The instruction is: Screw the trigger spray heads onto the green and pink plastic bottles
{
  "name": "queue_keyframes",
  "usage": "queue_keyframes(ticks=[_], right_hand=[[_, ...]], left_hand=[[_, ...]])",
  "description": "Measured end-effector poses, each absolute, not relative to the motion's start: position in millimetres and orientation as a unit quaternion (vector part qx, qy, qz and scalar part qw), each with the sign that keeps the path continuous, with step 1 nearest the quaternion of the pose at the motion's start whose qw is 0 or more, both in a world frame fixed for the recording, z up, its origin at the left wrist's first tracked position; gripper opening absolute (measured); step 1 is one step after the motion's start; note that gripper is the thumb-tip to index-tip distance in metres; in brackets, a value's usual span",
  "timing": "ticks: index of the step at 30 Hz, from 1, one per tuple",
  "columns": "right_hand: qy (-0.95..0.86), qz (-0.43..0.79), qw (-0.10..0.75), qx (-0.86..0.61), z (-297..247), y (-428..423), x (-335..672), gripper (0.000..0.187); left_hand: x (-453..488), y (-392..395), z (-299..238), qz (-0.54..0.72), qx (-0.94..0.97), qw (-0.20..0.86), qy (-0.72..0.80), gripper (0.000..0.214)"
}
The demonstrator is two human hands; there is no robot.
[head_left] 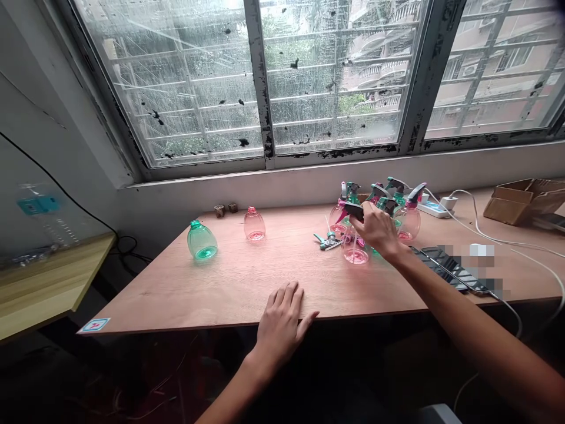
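My left hand (282,321) lies flat and open on the front edge of the wooden table (247,282), holding nothing. My right hand (377,229) reaches forward and is closed around the top of a pink spray bottle (355,250) with a dark trigger head. Behind it stands a cluster of several pink and green spray bottles (404,206) with trigger heads fitted. A loose trigger head (327,240) lies just left of the held bottle. Further left stand a headless green bottle (202,241) and a headless pink bottle (255,224).
A cardboard box (521,200) sits at the far right, with a power strip (435,207) and white cables near it. Dark flat devices (450,268) lie by my right forearm. Two small brown objects (225,208) sit by the wall. A lower side table (44,282) stands left.
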State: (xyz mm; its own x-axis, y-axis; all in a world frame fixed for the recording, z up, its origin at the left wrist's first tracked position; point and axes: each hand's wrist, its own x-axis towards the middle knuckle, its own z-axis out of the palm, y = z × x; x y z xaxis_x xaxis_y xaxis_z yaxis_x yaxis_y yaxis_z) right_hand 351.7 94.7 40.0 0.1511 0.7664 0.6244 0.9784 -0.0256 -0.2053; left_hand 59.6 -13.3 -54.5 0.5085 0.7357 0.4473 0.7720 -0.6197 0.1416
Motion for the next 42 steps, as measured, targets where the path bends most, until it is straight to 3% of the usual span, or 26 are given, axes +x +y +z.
queue_keyframes(ticks=[8,14,20,25,27,30,33,36,42], right_hand=[[-0.622,-0.210,0.347,-0.670,20,90,335,0.058],[-0.639,-0.217,0.374,-0.636,7,83,333,0.078],[-0.618,-0.226,0.366,-0.658,0,53,322,0.079],[-0.667,-0.253,0.375,-0.591,-10,35,302,0.075],[-0.729,-0.228,0.355,-0.540,-18,41,288,0.067],[-0.788,-0.139,0.291,-0.524,-27,67,262,0.060],[-0.747,-0.043,0.214,-0.628,-26,107,241,0.072],[-0.663,-0.010,0.178,-0.727,-20,148,230,0.082],[-0.497,0.056,0.147,-0.853,-17,199,234,0.079]], left_hand=[[58,-18,-50,-0.227,-0.868,0.007,-0.442,0.049],[46,23,-20,-0.205,-0.876,-0.162,-0.407,0.060],[35,152,26,-0.351,-0.778,-0.021,-0.521,0.087],[11,223,30,-0.412,-0.672,0.009,-0.616,0.119],[3,237,20,-0.414,-0.644,-0.007,-0.643,0.117],[-3,250,1,-0.409,-0.627,-0.034,-0.662,0.096],[-6,256,-13,-0.415,-0.620,-0.047,-0.664,0.082],[-9,258,-20,-0.421,-0.626,-0.049,-0.655,0.083],[-14,263,-26,-0.426,-0.637,-0.052,-0.640,0.086]])
